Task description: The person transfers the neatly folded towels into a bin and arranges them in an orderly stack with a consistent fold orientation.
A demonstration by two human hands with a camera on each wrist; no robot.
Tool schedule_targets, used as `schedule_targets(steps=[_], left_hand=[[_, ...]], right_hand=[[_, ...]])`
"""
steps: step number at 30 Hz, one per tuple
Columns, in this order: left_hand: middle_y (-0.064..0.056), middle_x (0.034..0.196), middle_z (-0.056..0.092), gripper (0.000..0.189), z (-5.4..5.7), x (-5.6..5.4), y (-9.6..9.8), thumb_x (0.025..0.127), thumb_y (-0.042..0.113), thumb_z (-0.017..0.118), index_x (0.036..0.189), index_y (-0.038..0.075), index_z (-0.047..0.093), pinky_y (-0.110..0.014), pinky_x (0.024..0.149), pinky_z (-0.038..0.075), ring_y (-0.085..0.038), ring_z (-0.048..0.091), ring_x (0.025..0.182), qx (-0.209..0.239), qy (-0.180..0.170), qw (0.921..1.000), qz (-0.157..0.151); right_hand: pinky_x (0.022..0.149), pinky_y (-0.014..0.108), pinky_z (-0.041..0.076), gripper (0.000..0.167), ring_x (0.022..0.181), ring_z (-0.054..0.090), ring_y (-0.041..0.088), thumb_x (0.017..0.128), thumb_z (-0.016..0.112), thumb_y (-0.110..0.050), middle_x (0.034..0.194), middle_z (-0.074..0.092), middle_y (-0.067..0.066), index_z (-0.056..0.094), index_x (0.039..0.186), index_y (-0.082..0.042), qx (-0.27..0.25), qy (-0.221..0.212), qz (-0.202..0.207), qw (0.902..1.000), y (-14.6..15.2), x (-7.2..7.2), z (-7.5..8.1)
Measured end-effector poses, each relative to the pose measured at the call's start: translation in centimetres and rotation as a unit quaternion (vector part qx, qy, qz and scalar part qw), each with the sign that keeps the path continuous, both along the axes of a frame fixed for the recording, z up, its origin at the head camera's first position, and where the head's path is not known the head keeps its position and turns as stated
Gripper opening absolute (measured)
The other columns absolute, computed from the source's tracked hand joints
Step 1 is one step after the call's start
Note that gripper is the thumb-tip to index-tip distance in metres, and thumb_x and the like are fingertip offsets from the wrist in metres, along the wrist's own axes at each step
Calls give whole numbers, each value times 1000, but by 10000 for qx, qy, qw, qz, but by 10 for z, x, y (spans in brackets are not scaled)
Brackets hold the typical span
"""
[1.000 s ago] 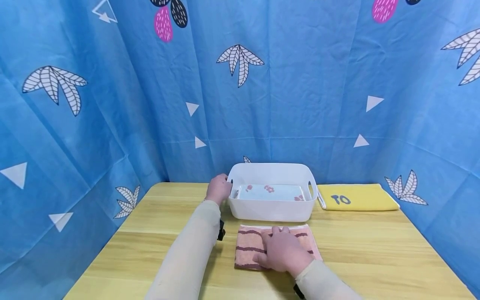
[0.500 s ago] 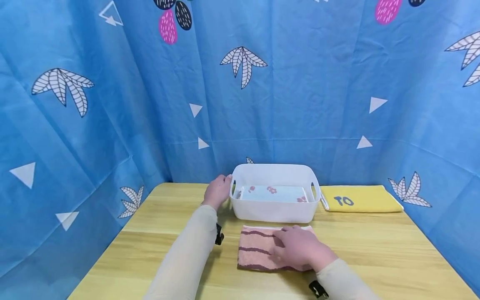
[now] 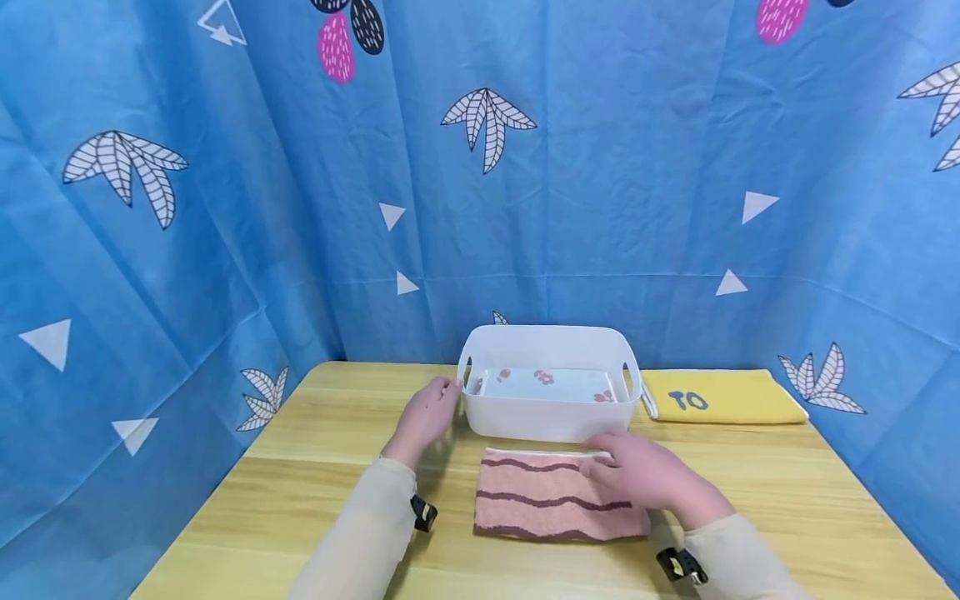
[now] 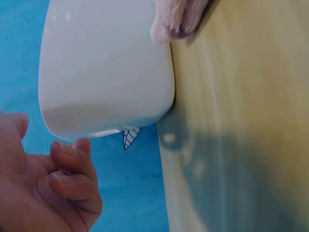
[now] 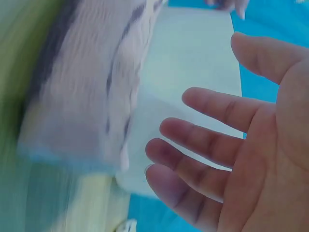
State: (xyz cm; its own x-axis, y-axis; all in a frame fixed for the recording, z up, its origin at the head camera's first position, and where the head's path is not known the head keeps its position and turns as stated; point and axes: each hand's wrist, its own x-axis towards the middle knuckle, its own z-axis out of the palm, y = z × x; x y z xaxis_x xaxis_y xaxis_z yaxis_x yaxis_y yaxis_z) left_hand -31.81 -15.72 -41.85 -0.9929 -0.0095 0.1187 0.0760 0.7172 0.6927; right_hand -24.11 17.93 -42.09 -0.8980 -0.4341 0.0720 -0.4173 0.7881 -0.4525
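Observation:
A white plastic basket (image 3: 547,419) with handle holes stands at the back of the table. In it lies a flat pale item with pink flowers (image 3: 558,385). My left hand (image 3: 425,419) is beside the basket's left end; in the left wrist view its fingers (image 4: 75,186) are loosely bent and hold nothing. A folded pink towel (image 3: 543,500) with dark wavy stripes lies flat in front of the basket. Above the towel's right side is my right hand (image 3: 651,473), its fingers (image 5: 207,137) spread and holding nothing in the right wrist view.
A folded yellow cloth (image 3: 742,397) with "TO" on it lies right of the basket. The wooden table (image 3: 277,500) has bare surface at left and front. A blue patterned curtain (image 3: 600,208) encloses the back and sides.
My right hand has lifted off the pink towel and moved right. The left hand has slid from the basket's left rim, down and toward me. Towel and basket stay in place.

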Motion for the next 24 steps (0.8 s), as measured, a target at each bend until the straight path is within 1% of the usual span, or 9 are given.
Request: schedule_targets(steps=[4,6,8,11,14,15,18,21,24], left_hand=[[-8,119,66,61,-2,14,-1,105,60,33,133,13,60,-55,95,47,-32,61,112,80,-90,9998,-128],[-8,120,66,67,-3,21,-1,103,66,31,131,14,61,-55,95,47,-32,61,112,107,-119,9997,-202],[-8,122,66,70,-3,28,0,102,68,30,130,13,63,-55,96,47,-31,61,114,100,-98,9995,-279],[-11,109,68,64,-6,38,2,104,63,32,124,13,65,-54,88,50,-31,64,99,105,-179,9989,-419],[-9,96,66,57,-9,47,5,106,58,34,120,12,65,-51,81,51,-26,63,87,59,-300,9980,-548],[-9,90,64,58,-10,49,6,105,59,34,118,12,65,-49,78,50,-25,61,82,66,-379,9975,-588],[-6,85,61,61,-15,53,7,104,62,33,112,11,66,-46,75,49,-22,59,80,-25,-490,9964,-691],[-6,86,62,63,-19,53,6,103,65,33,110,12,66,-46,73,49,-22,58,78,-96,-542,9950,-835],[-5,89,63,61,-20,53,2,103,64,35,109,12,66,-45,73,49,-20,58,77,-205,-558,9942,-891]], right_hand=[[93,53,49,35,111,63,31,98,66,-33,122,67,8,68,124,-9,-184,94,-89,9997,17,-3,0],[90,52,50,33,107,63,28,98,67,-31,118,68,7,68,123,-9,-248,68,-170,9995,24,-4,0],[87,49,51,33,101,63,24,97,68,-32,111,68,4,68,121,-9,-286,-14,-290,9992,30,-5,-1],[79,44,51,32,91,61,18,97,68,-33,100,67,0,67,118,-9,-345,-211,-423,9983,37,-6,-3],[72,40,49,31,82,58,15,97,68,-34,92,64,-3,67,114,-9,-371,-331,-489,9976,45,-8,-5],[70,39,48,32,80,57,15,97,68,-35,91,63,-2,66,114,-9,-379,-361,-491,9974,47,-9,-5],[68,39,48,36,78,55,15,96,68,-37,90,63,-2,65,115,-7,-364,-399,-504,9973,51,-11,-7],[70,39,49,38,80,56,15,95,69,-37,91,63,-1,65,117,-5,-339,-457,-529,9970,53,-13,-8],[72,40,49,37,82,57,15,94,70,-35,92,64,0,65,116,-5,-364,-474,-524,9968,53,-14,-12]])
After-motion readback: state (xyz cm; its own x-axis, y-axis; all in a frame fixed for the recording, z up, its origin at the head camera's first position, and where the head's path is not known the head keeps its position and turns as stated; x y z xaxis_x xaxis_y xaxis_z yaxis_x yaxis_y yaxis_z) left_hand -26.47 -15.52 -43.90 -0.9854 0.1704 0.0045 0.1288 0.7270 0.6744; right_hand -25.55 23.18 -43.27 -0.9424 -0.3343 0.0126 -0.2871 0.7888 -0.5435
